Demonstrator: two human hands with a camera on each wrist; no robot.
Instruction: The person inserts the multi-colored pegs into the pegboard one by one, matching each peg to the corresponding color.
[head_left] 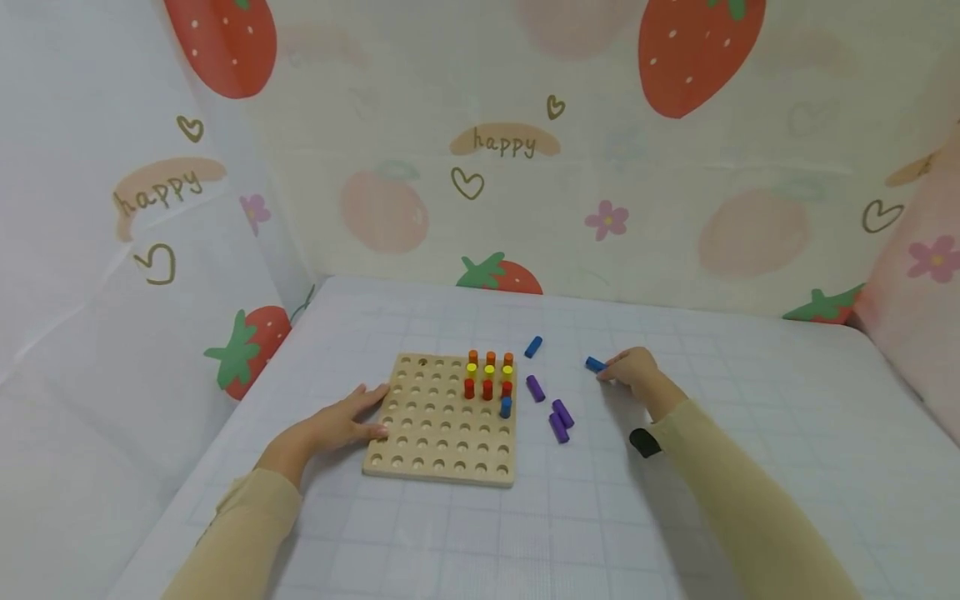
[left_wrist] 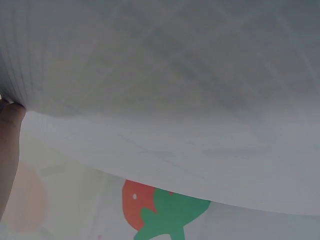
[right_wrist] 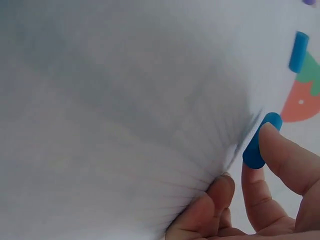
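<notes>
A wooden pegboard [head_left: 442, 425] with rows of round holes lies on the table. Orange, yellow and red pegs [head_left: 487, 389] stand upright in its far right part, and one blue peg [head_left: 506, 407] stands in front of the reds. My left hand [head_left: 341, 423] rests against the board's left edge, fingers spread and thumb on the rim. To the right of the board, my right hand [head_left: 636, 377] pinches another blue peg [right_wrist: 262, 141] between thumb and finger, at the table surface. In the left wrist view only a bit of the left hand [left_wrist: 9, 135] shows.
A loose blue peg [head_left: 533, 347] lies beyond the board's far right corner. Several purple pegs [head_left: 558, 427] lie along the board's right side. A patterned curtain [head_left: 600, 150] with strawberries hangs behind the white table [head_left: 465, 542].
</notes>
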